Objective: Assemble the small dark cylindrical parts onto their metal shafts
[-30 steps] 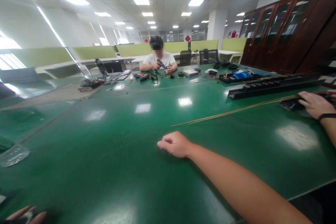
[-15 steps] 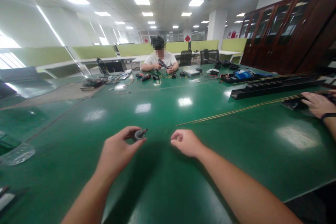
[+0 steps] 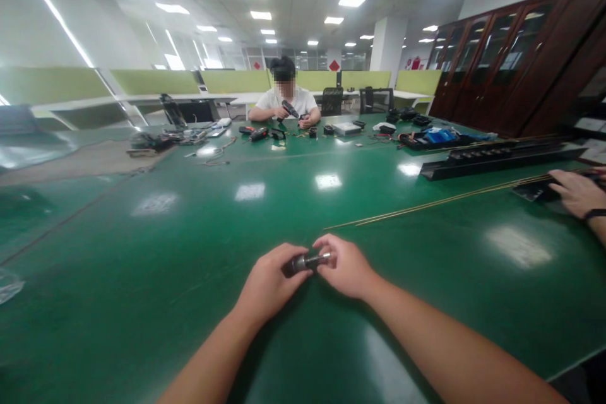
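Low over the green table, my left hand (image 3: 269, 278) is closed around the body of a dark grey cylindrical part (image 3: 299, 264), which lies nearly level. A narrow shaft with a shiny silver tip (image 3: 326, 256) points from it to the right. At that tip my right hand (image 3: 348, 268) is closed, its thumb and fingers curled about the end. Whether a separate small piece sits between my right fingers is hidden. Two thin brass-coloured rods (image 3: 398, 211) lie on the table just beyond my right hand.
Across the green table (image 3: 189, 221) a seated person (image 3: 284, 101) holds a power drill (image 3: 290, 108). Another person's hand (image 3: 575, 192) rests by the rods at the right. A long black channel (image 3: 502, 161) lies behind them. Tools and cables (image 3: 215, 151) are spread along the far side.
My left hand has moved right with the cylindrical part and turned its shaft toward my right hand. The two hands, apart before, now meet at the shaft's tip. The view has shifted slightly.
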A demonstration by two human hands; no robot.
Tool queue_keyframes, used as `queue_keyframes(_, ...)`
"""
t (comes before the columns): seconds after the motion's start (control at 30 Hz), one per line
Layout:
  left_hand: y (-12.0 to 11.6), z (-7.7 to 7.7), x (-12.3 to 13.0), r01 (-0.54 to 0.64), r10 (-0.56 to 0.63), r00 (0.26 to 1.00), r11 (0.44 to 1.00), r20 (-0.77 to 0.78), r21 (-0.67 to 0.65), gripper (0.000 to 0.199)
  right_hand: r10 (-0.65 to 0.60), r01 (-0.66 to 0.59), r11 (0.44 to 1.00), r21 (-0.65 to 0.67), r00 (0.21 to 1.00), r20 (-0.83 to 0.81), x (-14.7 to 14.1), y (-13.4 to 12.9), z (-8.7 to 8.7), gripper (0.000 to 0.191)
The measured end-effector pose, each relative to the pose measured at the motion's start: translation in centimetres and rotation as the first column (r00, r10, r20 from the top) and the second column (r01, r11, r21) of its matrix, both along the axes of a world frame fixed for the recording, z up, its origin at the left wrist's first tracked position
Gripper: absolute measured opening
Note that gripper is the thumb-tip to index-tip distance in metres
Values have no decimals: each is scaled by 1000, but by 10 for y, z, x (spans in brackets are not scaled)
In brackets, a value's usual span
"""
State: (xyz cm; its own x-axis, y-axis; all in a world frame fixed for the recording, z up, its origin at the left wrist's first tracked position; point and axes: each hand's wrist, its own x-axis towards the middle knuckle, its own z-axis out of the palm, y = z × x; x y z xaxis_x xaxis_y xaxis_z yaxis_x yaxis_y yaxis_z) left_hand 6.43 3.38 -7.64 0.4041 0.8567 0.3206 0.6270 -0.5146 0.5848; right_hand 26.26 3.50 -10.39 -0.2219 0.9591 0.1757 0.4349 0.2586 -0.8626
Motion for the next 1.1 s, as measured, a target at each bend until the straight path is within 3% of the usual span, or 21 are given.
queue_keyframes(0.1,0,0,-2,-79,79,996,997,43,-20,45,-41,34,997,67,993,111,-2,-4,1,37)
queue_keyframes(0.3,-1,2,-1,-98,99,995,995,24,-23,23,-3,3,1000,-2,1000,16,0,-3,1,43)
queue_keyframes(0.67,-2,0,1,-59,59,997,998,40,8,23,11,-10,999,43,1000,-16,-4,-6,5,27)
queue_keyframes(0.87,-3,-3,2,-66,65,995,998,81,10,35,26,-25,1000,9,998,-61,-3,-3,4,20)
queue_keyframes(1.1,-5,1,4,-75,75,994,997,80,-1,22,29,-30,1000,-7,993,-115,-2,-3,5,18)
